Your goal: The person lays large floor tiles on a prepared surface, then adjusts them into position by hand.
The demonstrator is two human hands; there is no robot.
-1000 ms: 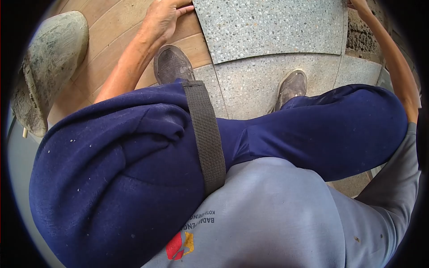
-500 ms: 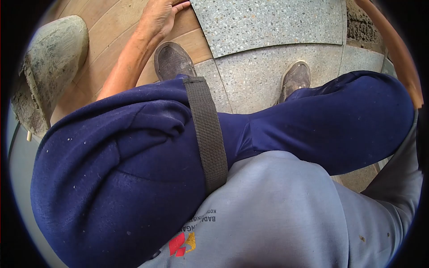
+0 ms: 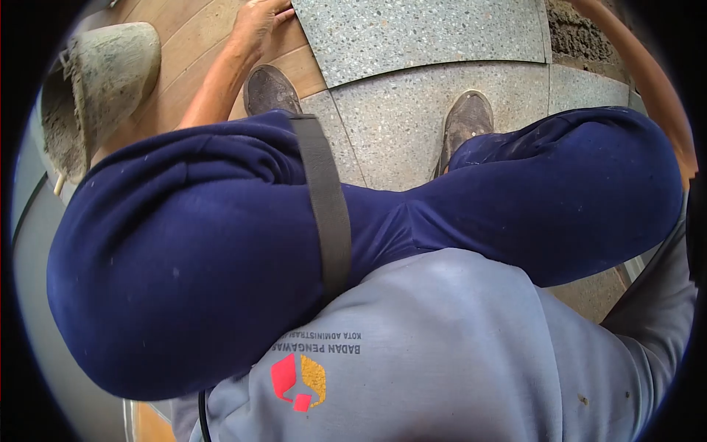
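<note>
A grey speckled tile (image 3: 427, 33) lies at the top centre, its front edge overlapping the paving below. At the tile's left edge is my left hand (image 3: 259, 20), its fingers closed around the edge, with the fingertips partly cut off by the frame. My right forearm (image 3: 648, 66) reaches up along the right side towards the tile's right end; the hand itself is beyond the top edge.
Both shoes rest below the tile, the left (image 3: 271, 90) partly on wood-look flooring (image 3: 195, 40), the right (image 3: 469, 118) on speckled paving (image 3: 390, 125). A mortar-crusted bucket (image 3: 118, 66) lies tipped at the left. Rough mortar (image 3: 582, 37) shows at the upper right.
The view has shifted slightly, so the tile, shoes and my left hand appear a little further left and higher. The left hand stays at the tile's edge.
</note>
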